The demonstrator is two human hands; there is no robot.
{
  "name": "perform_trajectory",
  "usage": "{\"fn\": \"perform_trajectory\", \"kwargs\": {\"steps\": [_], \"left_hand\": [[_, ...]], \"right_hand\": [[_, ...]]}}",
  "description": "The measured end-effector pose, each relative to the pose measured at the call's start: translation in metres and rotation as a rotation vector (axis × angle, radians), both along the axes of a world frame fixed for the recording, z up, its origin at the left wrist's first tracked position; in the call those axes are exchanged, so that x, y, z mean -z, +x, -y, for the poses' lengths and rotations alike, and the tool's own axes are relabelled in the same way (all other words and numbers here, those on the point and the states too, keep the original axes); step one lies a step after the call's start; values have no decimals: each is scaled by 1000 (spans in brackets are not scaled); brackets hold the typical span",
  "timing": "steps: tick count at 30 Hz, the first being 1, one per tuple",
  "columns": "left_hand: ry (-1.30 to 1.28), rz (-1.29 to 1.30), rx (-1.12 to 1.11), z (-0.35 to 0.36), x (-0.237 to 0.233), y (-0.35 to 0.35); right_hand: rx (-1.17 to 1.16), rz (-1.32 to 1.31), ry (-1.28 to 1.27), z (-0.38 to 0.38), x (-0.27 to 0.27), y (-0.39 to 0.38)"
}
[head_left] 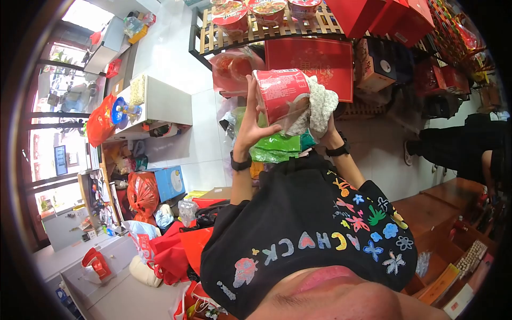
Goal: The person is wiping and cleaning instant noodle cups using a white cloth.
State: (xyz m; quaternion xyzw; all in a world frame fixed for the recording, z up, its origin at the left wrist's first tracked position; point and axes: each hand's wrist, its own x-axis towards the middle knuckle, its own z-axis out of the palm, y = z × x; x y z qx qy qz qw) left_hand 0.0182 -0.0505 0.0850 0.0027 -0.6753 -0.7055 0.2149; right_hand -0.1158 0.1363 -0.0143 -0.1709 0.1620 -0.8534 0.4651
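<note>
Red noodle cup (281, 96), white cloth (322, 106), green packets (277, 146), black shirt (298, 205)

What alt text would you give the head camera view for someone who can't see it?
The left hand holds up a red noodle cup while the right hand presses a white cloth against it, beyond the person's black shirt. Behind is a slatted shelf with more cups and red boxes.

Shop: stocked noodle-cup shelf (256, 32), gift boxes (394, 16)

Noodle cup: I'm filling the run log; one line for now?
left hand grips noodle cup | right hand holds white cloth against cup
</note>
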Motion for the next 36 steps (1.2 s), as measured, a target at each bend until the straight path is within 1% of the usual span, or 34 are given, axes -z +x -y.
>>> {"fn": "perform_trajectory", "kwargs": {"steps": [1,2,3,4,5,6,8,10,11,12,14,16,18,20,22,24,25,26,28,29,32,33,35,36], "left_hand": [[49,-6,-19,0,2,3],[96,-13,-36,1,7,5],[141,-23,-51,2,13,5],[133,-12,-97,5,22,6],[126,-1,-142,7,32,6],[118,9,-187,7,37,6],[184,11,-219,-4,17,5],[284,-12,-243,-11,12,7],[295,-6,-224,-10,15,8],[306,1,-205,-8,18,10],[279,26,-180,-5,22,15],[202,62,-165,-7,11,22],[151,77,-121,-10,-1,25],[141,79,-72,-13,-5,27],[169,71,-17,-14,-5,29],[236,52,25,-19,-9,30],[269,42,47,-22,-11,29],[332,52,10,-27,-15,30],[461,65,-76,-36,-22,30],[530,10,-76,-31,0,33],[860,-7,-259,-28,52,35],[948,-88,-316,-23,71,31],[777,-142,-453,-30,64,19],[690,-168,-520,-30,61,15]], "right_hand": [[-25,-11,-2,-3,-6,0],[-18,-37,73,-5,-11,2],[38,-175,206,-5,-10,1],[86,-311,345,-6,-6,0],[183,-557,545,-2,1,-2],[192,-714,604,-1,-17,0],[229,-1031,719,1,-56,5],[382,-955,499,7,-76,27],[486,-1220,528,2,-91,31],[430,-1276,428,-1,-93,30],[520,-1495,460,-3,-99,24],[362,-1338,489,-3,-113,17],[297,-1237,525,-1,-129,14],[143,-1085,482,-1,-139,5],[130,-1243,407,8,-125,-18],[63,-1031,458,1,-103,-21],[3,-739,531,-9,-92,-17],[-57,-443,590,-14,-81,-14],[7,-409,606,-8,-82,-7],[36,-361,587,-8,-81,4],[7,12,470,9,-49,21],[40,137,450,14,-30,30],[81,337,454,29,-14,45],[-8,410,334,28,-20,52]]}}
